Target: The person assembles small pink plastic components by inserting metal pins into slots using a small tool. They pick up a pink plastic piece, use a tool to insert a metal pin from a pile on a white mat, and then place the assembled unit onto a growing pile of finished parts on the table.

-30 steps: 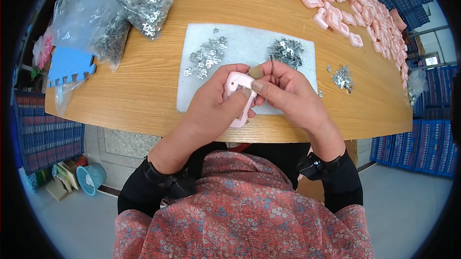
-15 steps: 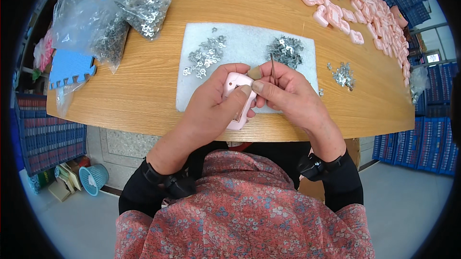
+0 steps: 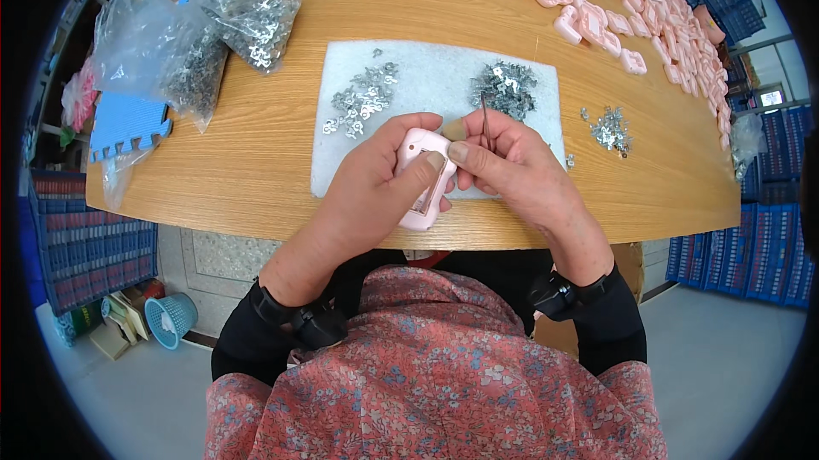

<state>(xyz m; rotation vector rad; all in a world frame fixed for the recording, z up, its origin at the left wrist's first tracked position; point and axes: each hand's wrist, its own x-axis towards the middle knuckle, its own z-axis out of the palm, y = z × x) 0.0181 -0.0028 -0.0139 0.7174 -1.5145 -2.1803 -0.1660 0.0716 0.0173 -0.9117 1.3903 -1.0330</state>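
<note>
A pale pink plastic casing (image 3: 416, 219) with a rectangular recess is gripped in my left hand (image 3: 363, 183), the thumb lying across its face. My right hand (image 3: 537, 171) pinches the casing's upper right edge between thumb and forefinger. A tan cover (image 3: 454, 130) wraps one of its fingertips. Slim metal tweezers (image 3: 485, 119) are also held in my right hand, pointing away from me. Whether a small part sits under the right thumb is hidden. Both hands are over a white foam mat (image 3: 435, 57), which carries small metal clips (image 3: 367, 95) on its left and a denser metal pile (image 3: 505, 89) on its right.
Small metal pieces (image 3: 611, 131) lie right of the mat. Many pink casings (image 3: 589, 20) are heaped along the far right. Clear bags of metal parts (image 3: 256, 20) and a blue foam tile (image 3: 128, 123) occupy the left. Blue racks (image 3: 94, 238) and a basket (image 3: 171, 319) stand beyond the table.
The view has shifted very slightly. Both hands keep the same hold on the casing and tweezers, with the casing barely moved.
</note>
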